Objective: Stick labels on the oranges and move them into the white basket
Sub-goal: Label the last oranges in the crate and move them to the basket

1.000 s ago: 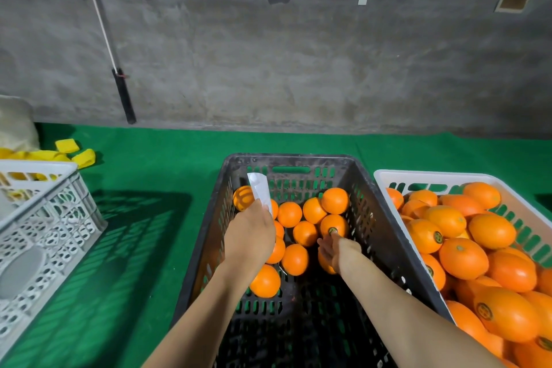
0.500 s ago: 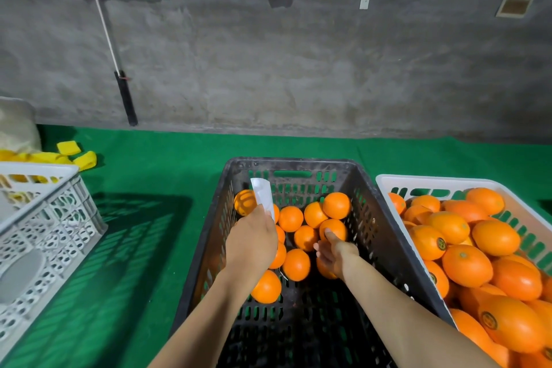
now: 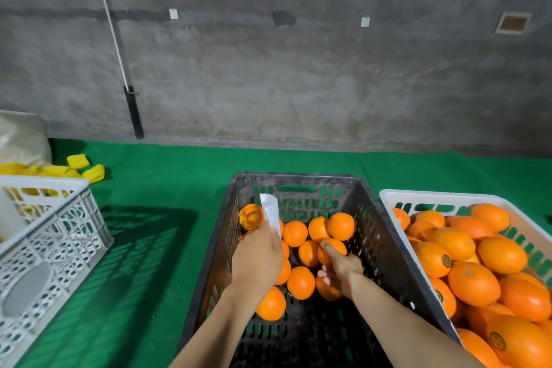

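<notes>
Head view, one moment, catalogued.

Item: black crate (image 3: 373,236), centre, on green mat (image 3: 167,188); holds a dozen or so unlabelled oranges at its far end.

Item: white basket (image 3: 397,203), just right of the crate, touching it; heaped with oranges, several showing round dark labels.

Item: left hand (image 3: 258,260), inside the crate, fingers curled around a white label strip (image 3: 270,213) that stands up past the knuckles.

Item: right hand (image 3: 340,270), inside the crate; a fingertip is pressed on top of the target orange (image 3: 333,249), the other fingers loosely bent below it.

Change noted: half a second ago a small dark label was visible on this orange beside the right hand; now the fingertip covers that spot. Judged: the label is being pressed down, so sticking is nearly complete, and the lift into the white basket is not yet done.

Other: grey lattice crate (image 3: 47,248), far left; yellow pieces (image 3: 86,167) on the mat.
</notes>
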`<action>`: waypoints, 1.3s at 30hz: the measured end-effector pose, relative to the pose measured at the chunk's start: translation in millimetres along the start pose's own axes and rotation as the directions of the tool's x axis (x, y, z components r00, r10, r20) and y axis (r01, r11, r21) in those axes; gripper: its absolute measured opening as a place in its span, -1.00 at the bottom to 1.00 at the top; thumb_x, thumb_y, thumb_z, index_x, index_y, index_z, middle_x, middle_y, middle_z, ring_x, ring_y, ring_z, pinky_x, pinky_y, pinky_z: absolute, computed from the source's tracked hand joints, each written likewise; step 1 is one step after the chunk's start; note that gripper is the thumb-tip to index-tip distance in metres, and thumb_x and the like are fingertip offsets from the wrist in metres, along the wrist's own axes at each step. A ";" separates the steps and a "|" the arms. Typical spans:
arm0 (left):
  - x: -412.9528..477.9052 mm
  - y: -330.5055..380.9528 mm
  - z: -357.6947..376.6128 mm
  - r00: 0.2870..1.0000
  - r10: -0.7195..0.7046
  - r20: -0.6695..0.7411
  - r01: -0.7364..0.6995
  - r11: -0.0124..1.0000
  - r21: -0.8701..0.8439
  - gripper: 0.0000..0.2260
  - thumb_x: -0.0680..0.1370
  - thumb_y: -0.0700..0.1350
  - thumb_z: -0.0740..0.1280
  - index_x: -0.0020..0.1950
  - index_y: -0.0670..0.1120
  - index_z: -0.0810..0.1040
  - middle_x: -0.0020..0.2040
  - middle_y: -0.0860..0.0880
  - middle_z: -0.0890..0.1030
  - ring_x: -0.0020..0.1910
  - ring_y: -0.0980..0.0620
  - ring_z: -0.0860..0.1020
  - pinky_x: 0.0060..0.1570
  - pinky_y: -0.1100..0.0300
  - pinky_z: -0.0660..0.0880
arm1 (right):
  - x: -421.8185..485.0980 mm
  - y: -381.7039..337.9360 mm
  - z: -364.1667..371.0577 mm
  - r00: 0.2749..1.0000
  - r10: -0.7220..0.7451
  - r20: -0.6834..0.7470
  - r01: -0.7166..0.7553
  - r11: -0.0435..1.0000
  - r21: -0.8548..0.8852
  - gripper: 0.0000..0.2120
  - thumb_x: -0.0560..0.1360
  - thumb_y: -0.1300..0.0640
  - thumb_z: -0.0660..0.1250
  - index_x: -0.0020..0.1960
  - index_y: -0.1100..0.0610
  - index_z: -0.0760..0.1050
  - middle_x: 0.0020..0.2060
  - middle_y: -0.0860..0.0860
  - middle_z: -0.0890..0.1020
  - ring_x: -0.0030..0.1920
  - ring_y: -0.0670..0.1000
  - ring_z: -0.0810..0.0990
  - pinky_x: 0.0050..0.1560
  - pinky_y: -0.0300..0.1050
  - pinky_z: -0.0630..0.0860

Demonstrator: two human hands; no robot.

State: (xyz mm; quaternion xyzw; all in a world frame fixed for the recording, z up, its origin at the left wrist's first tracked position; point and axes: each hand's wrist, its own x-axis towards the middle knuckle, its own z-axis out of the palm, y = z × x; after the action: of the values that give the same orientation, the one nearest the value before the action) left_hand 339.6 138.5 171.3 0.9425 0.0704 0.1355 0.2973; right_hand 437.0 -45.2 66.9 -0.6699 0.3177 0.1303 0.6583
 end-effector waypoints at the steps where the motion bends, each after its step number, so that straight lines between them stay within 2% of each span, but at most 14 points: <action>1: -0.4 0.1 -1.2 1.000 0.000 0.000 0.000 1.000 -0.015 -0.70 0.72 -0.03 0.05 -0.23 0.02 0.24 -0.34 0.01 0.40 -0.39 0.07 0.37 -0.43 0.17 0.19 | -2.1 -0.1 0.0 1.000 -0.005 -0.015 0.005 1.000 0.008 -0.32 0.39 -0.12 0.55 0.26 0.35 0.49 -0.25 0.25 0.67 -0.44 0.12 0.67 -0.49 -0.14 0.53; 6: 4.9 -0.2 -5.2 0.983 -0.180 0.023 0.179 0.939 -0.292 -0.70 0.67 -0.06 0.11 -0.25 -0.11 0.29 -0.36 -0.17 0.39 -0.40 -0.12 0.39 -0.35 0.11 0.25 | -38.5 -23.9 7.5 1.000 -0.031 -0.002 0.031 0.976 0.217 -0.43 0.34 -0.17 0.57 -0.01 0.32 0.56 -0.40 0.15 0.66 -0.41 0.12 0.70 -0.53 -0.19 0.47; 12: 7.5 0.2 -6.2 0.910 -0.369 0.192 0.387 0.584 -0.714 -0.74 0.69 -0.06 0.17 0.18 -0.20 0.53 -0.04 -0.17 0.68 -0.07 -0.14 0.66 0.01 -0.15 0.61 | -108.0 -63.6 -13.8 0.968 -0.141 0.205 0.003 0.829 0.559 -0.30 0.47 -0.43 0.24 0.00 0.25 0.56 -0.47 0.08 0.65 -0.40 0.06 0.70 -0.50 -0.20 0.50; 16: 1.5 8.1 -6.7 0.896 -0.357 0.262 0.417 0.481 -0.771 -0.65 0.71 -0.04 0.13 0.40 -0.23 0.42 0.00 -0.11 0.65 -0.18 0.03 0.62 -0.29 0.15 0.53 | -120.9 -68.2 -53.0 0.966 -0.244 0.086 0.089 0.627 0.774 -0.07 0.49 -0.52 0.00 0.12 0.38 0.49 -0.11 0.22 0.70 -0.10 0.13 0.67 -0.15 -0.06 0.54; 19: -3.0 11.0 -9.2 0.888 -0.333 0.316 0.447 0.472 -0.760 -0.63 0.72 -0.03 0.13 0.44 -0.21 0.39 0.22 -0.22 0.60 -0.13 -0.03 0.59 -0.20 0.11 0.51 | -121.9 -70.2 -77.1 0.969 -0.249 0.014 0.093 0.413 0.906 -0.01 0.51 -0.51 -0.09 0.38 0.39 0.39 0.28 0.28 0.54 0.25 0.23 0.56 0.16 0.00 0.45; 21: -5.7 13.3 -9.6 0.885 -0.306 0.351 0.462 0.482 -0.745 -0.63 0.71 -0.02 0.13 0.43 -0.21 0.42 0.26 -0.23 0.59 -0.05 -0.09 0.59 -0.11 0.06 0.51 | -124.6 -71.3 -82.9 0.964 -0.266 0.003 0.084 0.317 0.945 -0.06 0.55 -0.46 -0.10 0.42 0.35 0.38 0.34 0.24 0.52 0.26 0.22 0.54 0.20 0.01 0.44; 23: -8.3 14.9 -9.3 0.887 -0.286 0.362 0.460 0.506 -0.730 -0.64 0.71 -0.02 0.14 0.40 -0.22 0.44 0.22 -0.23 0.61 -0.09 -0.06 0.60 -0.18 0.10 0.52 | -127.8 -72.9 -80.8 0.960 -0.266 -0.090 0.171 0.301 0.938 -0.19 0.61 -0.37 -0.07 0.49 0.29 0.28 0.32 0.22 0.53 0.08 0.21 0.61 0.07 0.02 0.51; 26: -7.8 14.1 -8.9 0.890 -0.292 0.351 0.455 0.512 -0.728 -0.65 0.71 -0.03 0.15 0.39 -0.22 0.45 0.17 -0.21 0.63 -0.13 -0.02 0.59 -0.24 0.12 0.51 | -128.2 -71.9 -76.4 0.950 -0.211 -0.230 0.288 0.306 0.907 -0.34 0.65 -0.27 0.00 0.55 0.17 0.16 0.24 0.21 0.56 -0.01 0.21 0.65 -0.13 0.03 0.56; 29: -6.4 13.4 -8.5 0.885 -0.295 0.360 0.464 0.509 -0.725 -0.66 0.71 -0.04 0.16 0.39 -0.21 0.45 0.16 -0.20 0.63 -0.11 -0.02 0.60 -0.08 0.04 0.52 | -131.9 -73.2 -72.0 0.937 -0.196 -0.288 0.346 0.422 0.838 -0.52 0.65 -0.19 0.06 0.42 0.09 0.29 0.13 0.15 0.59 -0.04 0.17 0.66 -0.19 -0.02 0.55; 31: -5.6 13.8 -8.5 0.879 -0.295 0.374 0.475 0.502 -0.722 -0.67 0.70 -0.07 0.18 0.39 -0.22 0.45 0.19 -0.22 0.63 -0.11 -0.03 0.61 -0.11 0.05 0.53 | -134.9 -70.3 -62.5 0.898 -0.291 -0.329 0.439 0.578 0.688 -0.73 0.66 -0.06 0.10 0.23 0.09 0.38 0.02 0.13 0.58 -0.12 0.11 0.62 -0.25 -0.05 0.50; 33: -4.6 14.8 -9.0 0.869 -0.299 0.394 0.494 0.478 -0.727 -0.69 0.70 -0.11 0.20 0.37 -0.24 0.46 0.17 -0.24 0.63 -0.13 -0.04 0.61 -0.24 0.09 0.53 | -138.0 -60.7 -51.5 0.815 -0.499 -0.295 0.579 0.722 0.378 -0.90 0.62 0.10 0.19 0.05 0.07 0.46 -0.07 0.11 0.59 -0.18 0.06 0.57 -0.26 -0.05 0.47; 34: -4.4 15.7 -9.6 0.863 -0.302 0.404 0.503 0.461 -0.731 -0.71 0.69 -0.13 0.20 0.36 -0.23 0.46 0.12 -0.21 0.65 -0.13 -0.05 0.62 -0.27 0.10 0.52 | -139.5 -54.5 -46.0 0.744 -0.636 -0.206 0.667 0.722 0.183 -0.91 0.59 0.16 0.23 -0.03 0.04 0.50 -0.10 0.08 0.61 -0.17 0.03 0.58 -0.21 -0.07 0.48; 36: -5.0 15.6 -11.0 0.858 -0.301 0.416 0.511 0.437 -0.740 -0.73 0.69 -0.11 0.20 0.34 -0.19 0.47 0.01 -0.13 0.68 -0.09 -0.08 0.64 -0.27 0.09 0.53 | -141.9 -42.7 -35.1 0.587 -0.801 0.118 0.809 0.572 -0.137 -0.87 0.54 0.16 0.29 -0.11 -0.05 0.55 -0.14 -0.10 0.63 -0.10 -0.12 0.59 -0.09 -0.22 0.49; 39: -7.4 13.9 -14.5 0.871 -0.264 0.415 0.491 0.424 -0.761 -0.76 0.69 -0.05 0.20 0.26 -0.14 0.52 -0.01 -0.11 0.71 -0.10 -0.09 0.70 -0.29 0.11 0.58 | -143.4 -32.6 -20.4 0.434 -0.771 0.465 0.895 0.310 -0.322 -0.91 0.55 -0.05 0.35 0.05 -0.16 0.57 -0.06 -0.21 0.53 0.01 -0.19 0.52 0.00 -0.29 0.47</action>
State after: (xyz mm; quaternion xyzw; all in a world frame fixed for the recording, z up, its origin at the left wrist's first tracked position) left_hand 329.0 133.4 189.2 0.6427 0.1710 -0.0294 0.7462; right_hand 341.9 -30.7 180.0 -0.8677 -0.2034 -0.0751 0.4473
